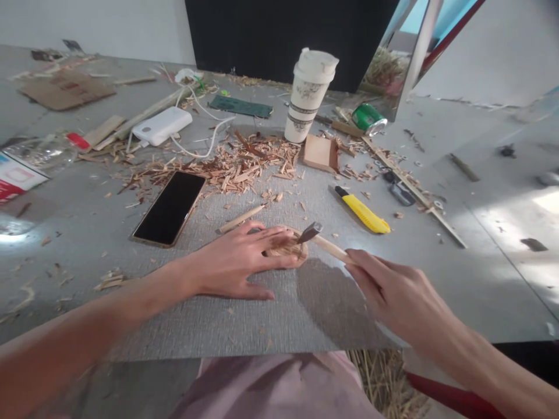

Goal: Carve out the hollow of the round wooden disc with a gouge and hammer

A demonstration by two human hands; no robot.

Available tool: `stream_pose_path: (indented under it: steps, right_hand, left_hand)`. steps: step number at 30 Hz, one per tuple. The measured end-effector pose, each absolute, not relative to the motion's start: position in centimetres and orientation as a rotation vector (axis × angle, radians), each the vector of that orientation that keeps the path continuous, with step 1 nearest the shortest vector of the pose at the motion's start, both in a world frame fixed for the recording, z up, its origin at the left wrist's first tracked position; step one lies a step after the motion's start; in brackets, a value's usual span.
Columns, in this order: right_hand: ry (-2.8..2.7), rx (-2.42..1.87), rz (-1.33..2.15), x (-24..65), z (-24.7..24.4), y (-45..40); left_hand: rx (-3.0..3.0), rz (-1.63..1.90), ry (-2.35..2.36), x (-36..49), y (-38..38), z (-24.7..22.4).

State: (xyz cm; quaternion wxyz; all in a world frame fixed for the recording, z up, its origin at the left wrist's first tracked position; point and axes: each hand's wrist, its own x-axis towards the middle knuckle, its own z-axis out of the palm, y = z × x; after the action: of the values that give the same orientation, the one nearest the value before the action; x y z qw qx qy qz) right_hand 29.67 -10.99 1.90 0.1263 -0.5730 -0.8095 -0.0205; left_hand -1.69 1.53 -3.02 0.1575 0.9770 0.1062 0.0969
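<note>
My right hand (388, 285) is closed around the pale wooden handle of a small hammer (334, 249). Its dark metal head (310, 231) is just above a small rounded piece of wood (286, 250) on the table. A thin, nail-like metal bit (301, 250) shows under the head; whether it is stuck in the wood I cannot tell. My left hand (240, 259) lies against the wood piece with fingers stretched and spread, the index finger along its near edge and other fingers over its far side. Behind them lies a thin pointed wooden stick (241, 219).
A black phone (170, 208) lies left, a yellow box cutter (364, 212) right. Wood shavings (244, 166) are heaped behind. Farther back are a white lidded cup (308, 96), a white power bank (161, 125), a green can (368, 120) and, far left, a plastic bottle (48, 154).
</note>
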Motion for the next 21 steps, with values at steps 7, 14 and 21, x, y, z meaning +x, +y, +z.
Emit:
stream_pose_path:
  steps: [7,14,21]
  right_hand:
    - [-2.331,-1.684,-0.067,29.69,1.76,-11.08]
    - [-2.317,-1.708,-0.036,29.76,1.75,-11.21]
    - [-2.334,-1.698,-0.048,29.77,1.68,-11.1]
  left_hand:
    - [2.823,0.253,0.311,-1.65,1.49,-2.95]
    - [2.819,0.265,0.305,-1.66,1.5,-3.0]
    - [2.831,0.24,0.305,-1.66,1.48,-3.03]
